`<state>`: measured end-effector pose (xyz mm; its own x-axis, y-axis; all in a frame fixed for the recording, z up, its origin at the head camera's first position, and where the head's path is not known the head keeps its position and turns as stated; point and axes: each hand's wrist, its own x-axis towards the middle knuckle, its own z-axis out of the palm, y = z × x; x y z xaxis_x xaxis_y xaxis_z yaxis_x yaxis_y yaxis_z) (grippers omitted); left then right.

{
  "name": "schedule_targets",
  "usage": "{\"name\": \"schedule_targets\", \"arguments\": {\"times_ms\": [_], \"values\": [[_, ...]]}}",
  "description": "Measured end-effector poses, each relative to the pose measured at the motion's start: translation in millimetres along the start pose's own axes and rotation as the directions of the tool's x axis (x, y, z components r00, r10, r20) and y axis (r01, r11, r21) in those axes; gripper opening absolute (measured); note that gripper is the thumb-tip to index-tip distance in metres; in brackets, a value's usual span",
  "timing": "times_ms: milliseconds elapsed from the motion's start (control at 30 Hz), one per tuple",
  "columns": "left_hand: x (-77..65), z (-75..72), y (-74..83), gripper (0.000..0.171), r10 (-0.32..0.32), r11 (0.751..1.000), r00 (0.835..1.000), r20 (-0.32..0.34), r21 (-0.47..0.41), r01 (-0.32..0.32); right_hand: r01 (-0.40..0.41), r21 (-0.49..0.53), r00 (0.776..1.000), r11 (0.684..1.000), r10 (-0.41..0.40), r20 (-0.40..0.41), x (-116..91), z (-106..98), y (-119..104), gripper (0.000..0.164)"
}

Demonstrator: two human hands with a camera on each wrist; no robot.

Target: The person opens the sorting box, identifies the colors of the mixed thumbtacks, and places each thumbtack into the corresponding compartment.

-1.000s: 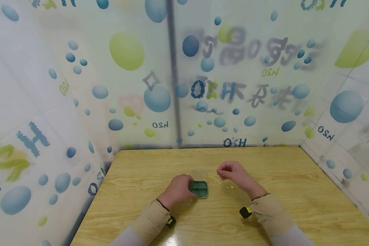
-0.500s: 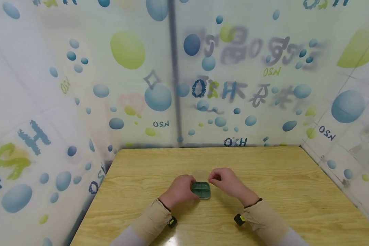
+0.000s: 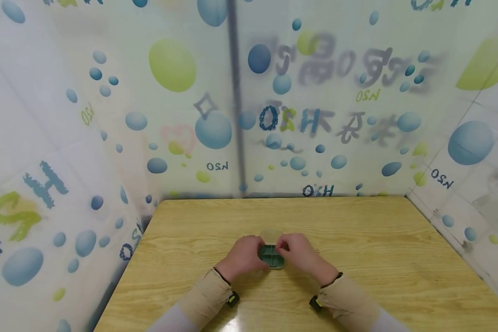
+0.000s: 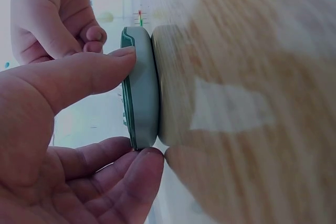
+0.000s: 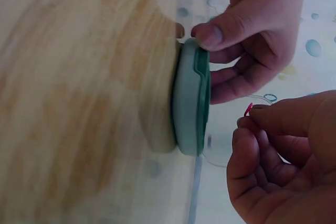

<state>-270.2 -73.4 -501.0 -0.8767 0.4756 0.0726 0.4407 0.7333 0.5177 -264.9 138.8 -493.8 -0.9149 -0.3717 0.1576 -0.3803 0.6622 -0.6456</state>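
A small green pill box (image 3: 277, 263) with four-way dividers sits on the table, its see-through lid (image 3: 269, 237) swung open at the back. My left hand (image 3: 241, 259) grips the box's left side, thumb on the near wall and fingers round the far one. Over the box's right part is my right hand (image 3: 302, 254), thumb and forefinger pinching a tiny red ring-like piece (image 5: 249, 109). Its fingertips overlap the far right compartment in the head view. The left compartments that show hold nothing visible.
A tiny ring-like piece (image 3: 317, 251) lies on the wooden table (image 3: 382, 272) just right of my right hand. In the left wrist view, small red and green pieces (image 4: 140, 18) show beyond the box. Patterned curtains surround the table.
My right hand has moved left and a little nearer, from beside the loose pieces to over the pill box, carrying the red piece. The left hand keeps its hold on the box.
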Motion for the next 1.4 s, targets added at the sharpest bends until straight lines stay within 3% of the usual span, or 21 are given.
{"name": "schedule_targets", "arguments": {"times_ms": [267,633,1100,1400], "values": [[-0.6,-1.4,0.3,0.045,0.009,1.000,1.000,-0.009,0.009,-0.009,0.051,-0.036,0.993,0.998,-0.054,-0.104,1.9,15.1,-1.9,0.017],[1.6,2.7,-2.8,0.043,0.009,1.000,1.000,-0.008,0.020,-0.009,-0.016,-0.023,0.995,1.000,0.014,-0.098,5.4,20.0,-4.9,0.016],[0.7,1.0,-2.6,0.042,0.027,0.999,0.999,-0.026,0.045,-0.026,0.000,-0.036,0.994,0.999,-0.003,-0.105,9.2,26.1,-4.9,0.016],[0.8,3.2,-4.7,0.043,0.024,0.999,0.999,-0.024,0.040,-0.023,-0.040,-0.025,0.992,0.999,0.037,-0.119,10.0,30.4,-5.3,0.016]]}}
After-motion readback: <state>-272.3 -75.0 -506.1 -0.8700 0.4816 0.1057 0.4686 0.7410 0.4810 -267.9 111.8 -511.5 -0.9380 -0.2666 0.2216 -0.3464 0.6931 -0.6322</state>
